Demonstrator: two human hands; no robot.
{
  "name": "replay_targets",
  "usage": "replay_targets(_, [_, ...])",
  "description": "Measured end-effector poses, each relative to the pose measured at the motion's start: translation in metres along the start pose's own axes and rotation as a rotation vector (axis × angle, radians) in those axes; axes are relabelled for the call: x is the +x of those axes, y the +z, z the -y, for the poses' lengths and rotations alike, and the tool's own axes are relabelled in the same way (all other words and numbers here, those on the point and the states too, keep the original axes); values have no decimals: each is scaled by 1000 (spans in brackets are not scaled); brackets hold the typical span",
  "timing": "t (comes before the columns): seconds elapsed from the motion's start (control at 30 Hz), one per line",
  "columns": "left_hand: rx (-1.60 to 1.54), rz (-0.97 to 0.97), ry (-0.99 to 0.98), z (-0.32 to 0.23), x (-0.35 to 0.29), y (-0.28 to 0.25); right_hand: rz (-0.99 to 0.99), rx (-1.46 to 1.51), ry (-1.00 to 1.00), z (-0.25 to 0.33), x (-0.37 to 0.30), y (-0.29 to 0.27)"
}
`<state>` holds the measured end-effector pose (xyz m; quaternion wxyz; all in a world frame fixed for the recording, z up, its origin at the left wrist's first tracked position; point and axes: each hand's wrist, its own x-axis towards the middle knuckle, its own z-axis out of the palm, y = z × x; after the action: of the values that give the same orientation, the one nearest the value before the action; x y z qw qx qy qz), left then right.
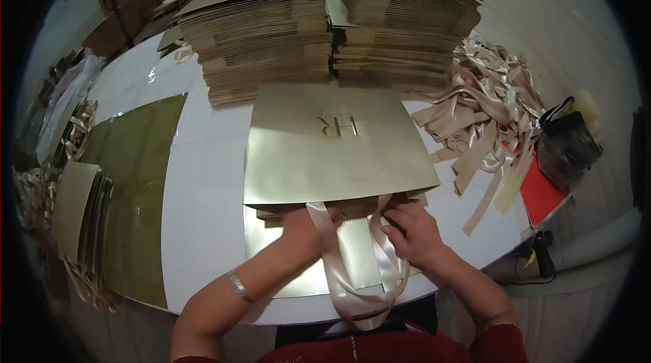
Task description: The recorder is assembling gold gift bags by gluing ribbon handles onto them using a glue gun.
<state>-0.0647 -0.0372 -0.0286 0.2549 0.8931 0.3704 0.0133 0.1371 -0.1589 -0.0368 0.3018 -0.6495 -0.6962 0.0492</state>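
A pale gold paper bag [305,153] lies flat in front of me, its mouth toward me and dark lettering on its face. From that mouth a loop of cream satin ribbon handle [336,275] hangs toward the table's near edge. My left hand [303,226] reaches into the mouth beside the left ribbon strand; its fingers are hidden inside. At the right part of the mouth, my right hand [412,233] has its fingers curled closed, with fingertips against the right ribbon strand. Beneath the bag and my wrists, another shiny gold sheet or bag [293,285] lies on the table.
Two tall stacks of flat gold bags [264,37] stand at the back. A heap of loose cream ribbons [485,109] lies right, near a black bag [569,149] and a red sheet [540,190]. Left are an olive-green sheet [135,187] and several bags with ribbons [78,210].
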Motion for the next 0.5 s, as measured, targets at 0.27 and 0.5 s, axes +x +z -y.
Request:
replay_targets(0.27, [-365,-393,411,-18,52,37,67,3,4,4,-4,0])
replay_targets(0.5, [-487,-170,290,-19,47,30,170,-86,9,8,4,-3])
